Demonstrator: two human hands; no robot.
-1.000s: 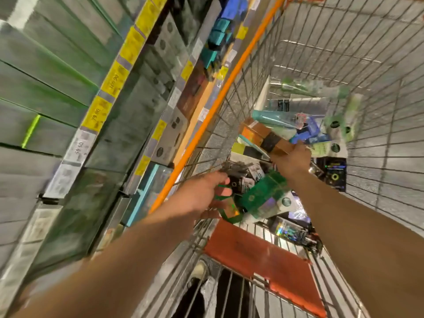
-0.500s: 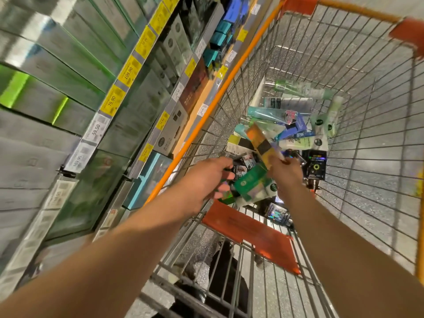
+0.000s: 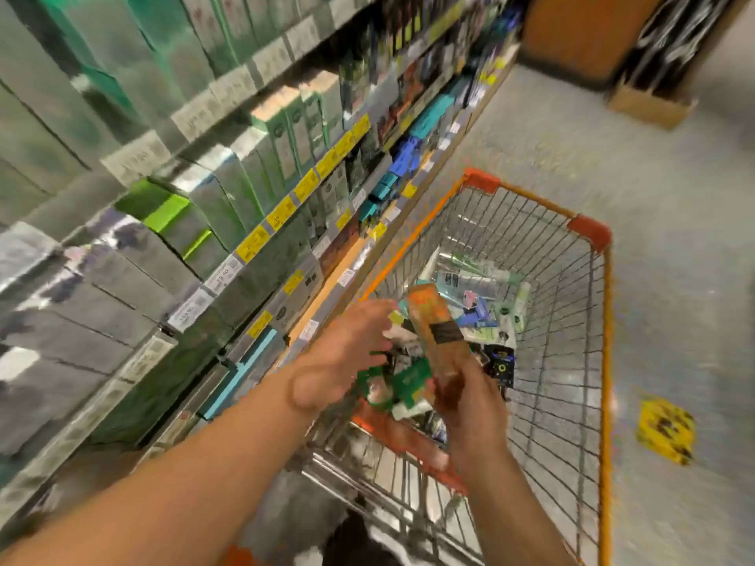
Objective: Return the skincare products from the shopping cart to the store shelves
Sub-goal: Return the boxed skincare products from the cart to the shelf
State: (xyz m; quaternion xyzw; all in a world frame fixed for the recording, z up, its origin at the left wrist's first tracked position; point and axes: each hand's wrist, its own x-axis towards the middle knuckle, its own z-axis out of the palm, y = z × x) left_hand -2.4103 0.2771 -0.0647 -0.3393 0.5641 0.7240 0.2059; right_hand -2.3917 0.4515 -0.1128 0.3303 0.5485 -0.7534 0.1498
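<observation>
Store shelves (image 3: 228, 189) fill the left side, tiers packed tight with boxed products behind yellow and white price tags; frame is motion-blurred so labels are unreadable; speckled floor (image 3: 674, 247) on the right carries a yellow sticker (image 3: 665, 431). Shopping cart (image 3: 604, 320), wire with orange rim and corner caps, stands just beside the lower shelves. Cart bottom holds a loose heap of skincare products (image 3: 482, 312): tubes, small boxes, a dark pack; many items, so judging by that the bulk of the returning is left to do; how much already went back cannot be told from here.

Both forearms reach over the near end of the cart. Right hand (image 3: 461, 398) grips the lower end of a tall orange box (image 3: 433, 320) with a dark band, fingers wrapped round it, box lifted above the heap and tilted away from the person. Left hand (image 3: 347, 353) hovers to the left of the box over the cart's near corner, fingers loosely spread, holding nothing as far as the blur shows. Green packs (image 3: 408, 381) lie in the cart beneath the hands.

Step in hand, likely: carry the orange box to its shelf slot; matching slot not identifiable in this view.
</observation>
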